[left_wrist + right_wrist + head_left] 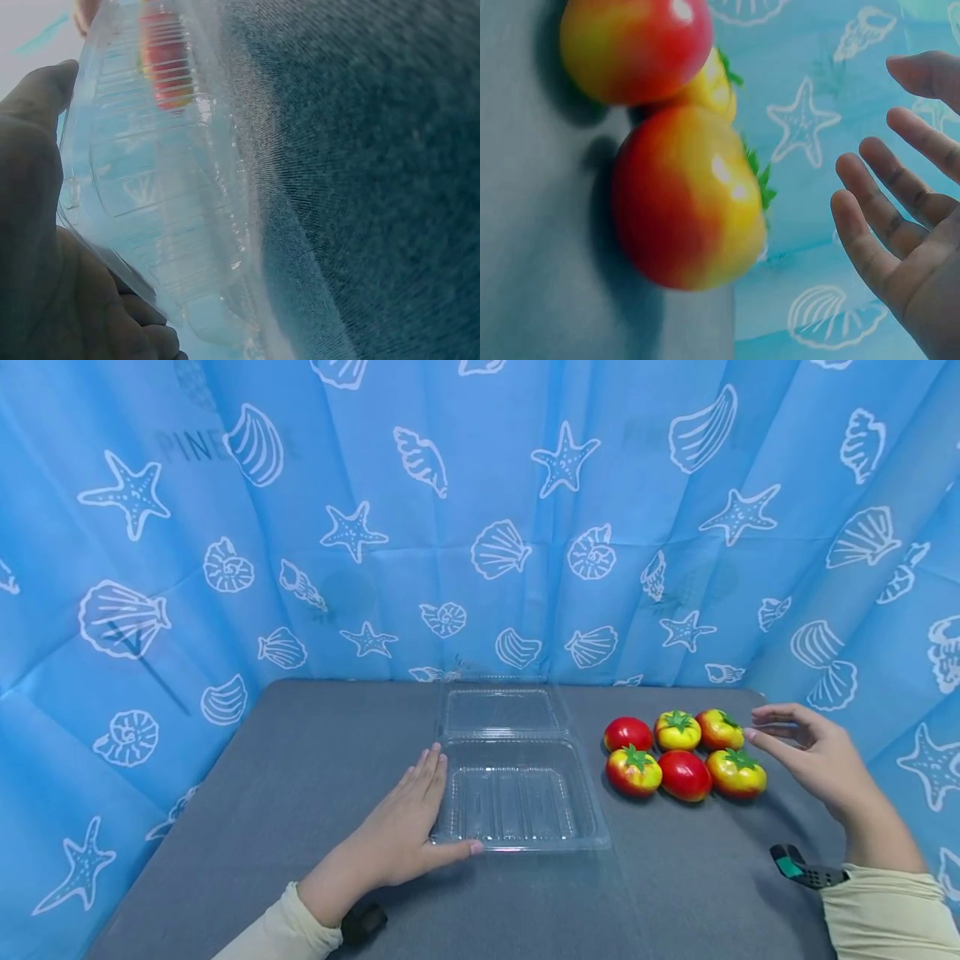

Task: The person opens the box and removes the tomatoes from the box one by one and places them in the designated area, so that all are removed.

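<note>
A clear plastic clamshell box [525,842] lies on the grey table with its lid [501,710] folded back toward the curtain. My left hand [401,835] rests along the box's left side, thumb at the front rim and fingers extended along the edge. To the right of the box, several red and yellow toy tomatoes [686,776] sit in two rows, some with green leaf tops. Just right of them hovers my right hand [813,756], its fingers loosely spread and holding nothing. The right wrist view shows a red-yellow tomato [690,199] beside the open fingers [874,217].
A blue curtain [465,585] printed with white shells and starfish hangs behind and at both sides of the grey table [322,760]. A dark band with a teal piece [806,866] sits at the right wrist, and a black device [363,922] at the left wrist.
</note>
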`<action>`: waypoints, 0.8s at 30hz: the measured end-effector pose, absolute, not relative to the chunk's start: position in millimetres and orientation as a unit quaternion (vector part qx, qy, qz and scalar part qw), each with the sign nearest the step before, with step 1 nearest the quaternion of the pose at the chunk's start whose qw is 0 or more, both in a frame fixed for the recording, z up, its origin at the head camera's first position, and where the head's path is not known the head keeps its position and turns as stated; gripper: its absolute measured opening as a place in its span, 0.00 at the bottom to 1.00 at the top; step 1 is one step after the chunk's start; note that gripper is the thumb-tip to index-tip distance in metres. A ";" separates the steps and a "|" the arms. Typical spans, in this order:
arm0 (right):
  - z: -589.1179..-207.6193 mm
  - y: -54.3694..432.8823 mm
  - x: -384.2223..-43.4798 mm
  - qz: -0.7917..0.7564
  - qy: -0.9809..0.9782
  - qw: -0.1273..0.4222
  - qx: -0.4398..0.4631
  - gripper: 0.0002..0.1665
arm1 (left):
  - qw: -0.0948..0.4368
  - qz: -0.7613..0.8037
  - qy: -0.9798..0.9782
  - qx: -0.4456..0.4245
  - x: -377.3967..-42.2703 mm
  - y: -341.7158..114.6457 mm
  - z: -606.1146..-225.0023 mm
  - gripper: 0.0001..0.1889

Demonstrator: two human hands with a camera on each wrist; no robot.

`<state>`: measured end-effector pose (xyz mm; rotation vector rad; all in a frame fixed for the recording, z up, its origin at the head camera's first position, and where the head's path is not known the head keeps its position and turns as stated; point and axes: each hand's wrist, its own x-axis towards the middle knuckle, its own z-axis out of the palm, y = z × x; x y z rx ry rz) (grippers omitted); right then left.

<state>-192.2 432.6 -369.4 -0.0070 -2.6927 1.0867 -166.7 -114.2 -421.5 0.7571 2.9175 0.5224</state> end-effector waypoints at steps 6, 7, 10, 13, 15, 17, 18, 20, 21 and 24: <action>-360.2 418.0 -190.2 0.370 -0.920 0.130 0.017 0.19 | 0.038 0.179 0.951 0.251 -165.7 -114.9 -419.7 0.66; -358.8 415.6 -190.2 0.369 -0.920 0.131 0.019 0.18 | 0.036 0.178 0.951 0.252 -165.6 -115.1 -419.4 0.66; -354.6 407.6 -189.9 0.366 -0.920 0.136 0.029 0.17 | 0.030 0.178 0.950 0.254 -165.3 -115.7 -418.6 0.66; -351.7 399.8 -189.8 0.357 -0.924 0.132 0.036 0.18 | 0.028 0.184 0.949 0.254 -165.5 -116.9 -417.6 0.66; -350.2 395.0 -189.9 0.349 -0.928 0.124 0.040 0.20 | 0.026 0.190 0.948 0.254 -166.3 -117.6 -416.6 0.65; -349.3 390.6 -190.3 0.340 -0.932 0.119 0.045 0.22 | 0.022 0.199 0.947 0.252 -167.5 -118.5 -414.9 0.64; -349.2 388.4 -190.5 0.335 -0.934 0.119 0.049 0.22 | 0.016 0.204 0.946 0.252 -168.4 -119.0 -413.9 0.64; -349.0 383.9 -190.8 0.326 -0.936 0.122 0.059 0.22 | 0.006 0.209 0.946 0.249 -170.1 -120.2 -410.7 0.64; -349.1 381.6 -190.9 0.322 -0.936 0.126 0.064 0.22 | -0.001 0.212 0.946 0.246 -171.1 -121.1 -409.0 0.63; -350.2 374.6 -191.3 0.308 -0.939 0.138 0.074 0.21 | -0.024 0.209 0.951 0.228 -174.5 -125.3 -404.3 0.63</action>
